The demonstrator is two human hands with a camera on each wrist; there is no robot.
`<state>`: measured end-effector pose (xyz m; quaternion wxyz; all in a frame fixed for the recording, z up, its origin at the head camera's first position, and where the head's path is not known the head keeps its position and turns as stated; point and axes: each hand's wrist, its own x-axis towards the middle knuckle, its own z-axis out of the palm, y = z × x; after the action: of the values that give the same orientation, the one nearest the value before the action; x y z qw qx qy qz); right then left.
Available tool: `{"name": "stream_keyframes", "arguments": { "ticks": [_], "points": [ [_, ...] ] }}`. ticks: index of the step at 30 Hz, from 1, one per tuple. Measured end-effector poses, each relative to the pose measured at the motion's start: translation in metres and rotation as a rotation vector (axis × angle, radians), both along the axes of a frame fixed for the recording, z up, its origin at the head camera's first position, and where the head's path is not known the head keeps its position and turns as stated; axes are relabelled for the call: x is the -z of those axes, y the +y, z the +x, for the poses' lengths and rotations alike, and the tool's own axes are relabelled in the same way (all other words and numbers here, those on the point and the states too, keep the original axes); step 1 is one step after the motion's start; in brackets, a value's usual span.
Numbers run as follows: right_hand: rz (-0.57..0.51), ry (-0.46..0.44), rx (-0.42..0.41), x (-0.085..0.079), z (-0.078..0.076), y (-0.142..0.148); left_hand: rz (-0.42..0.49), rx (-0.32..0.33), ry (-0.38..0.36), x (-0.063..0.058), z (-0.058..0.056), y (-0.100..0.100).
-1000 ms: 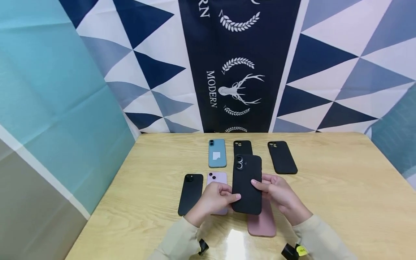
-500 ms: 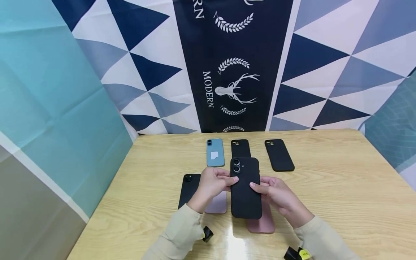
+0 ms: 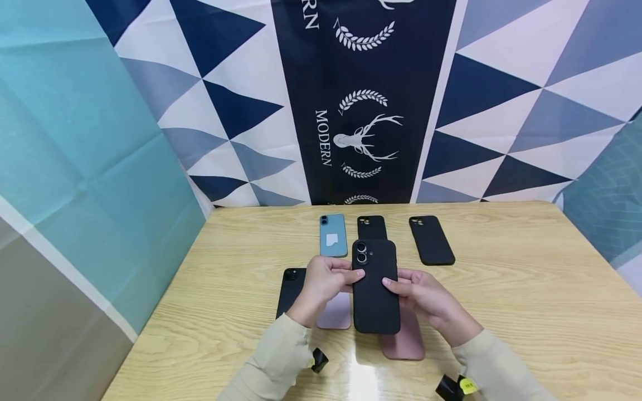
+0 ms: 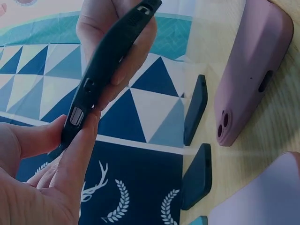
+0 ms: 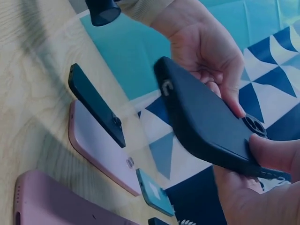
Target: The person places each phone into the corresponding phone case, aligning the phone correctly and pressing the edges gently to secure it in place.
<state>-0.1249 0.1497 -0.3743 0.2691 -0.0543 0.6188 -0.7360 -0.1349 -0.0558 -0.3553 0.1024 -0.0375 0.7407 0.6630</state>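
Note:
Both hands hold a black phone case (image 3: pixel 376 306) above the table, its back facing up. Two silver-ringed lenses show at its camera opening. My left hand (image 3: pixel 321 283) pinches the left edge just below the lenses, thumb on the back. On the right edge, around mid-height, my right hand (image 3: pixel 433 303) grips with its thumb over the back. From the side, in the left wrist view, small button openings show along the edge of the case (image 4: pixel 105 61). A pink case (image 3: pixel 408 340) lies partly hidden beneath it. Whether the phone is fully seated in the black case, I cannot tell.
Left of the hands lie a black phone (image 3: pixel 290 292) and a lilac phone (image 3: pixel 335 312), both partly covered by my left hand. Farther back are a blue phone (image 3: pixel 333 234) with a white sticker and two black cases (image 3: pixel 371 228). A patterned cloth (image 3: pixel 241 111) hangs behind the table.
My left hand has slid up the left edge, from near the bottom of the case to just below the lenses. The right hand keeps its grip. The view has shifted slightly.

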Motion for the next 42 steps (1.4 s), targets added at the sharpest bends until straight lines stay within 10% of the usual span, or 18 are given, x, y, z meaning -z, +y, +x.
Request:
{"name": "stream_keyframes", "arguments": {
  "ticks": [20, 42],
  "points": [
    [-0.053, 0.008, 0.138, -0.021, -0.013, 0.014, 0.011, 0.065, 0.047, -0.001, 0.021, 0.004],
    [-0.063, -0.026, 0.206, -0.019, -0.008, 0.007, -0.041, 0.169, 0.042, -0.001, 0.011, -0.007]
  ]
}}
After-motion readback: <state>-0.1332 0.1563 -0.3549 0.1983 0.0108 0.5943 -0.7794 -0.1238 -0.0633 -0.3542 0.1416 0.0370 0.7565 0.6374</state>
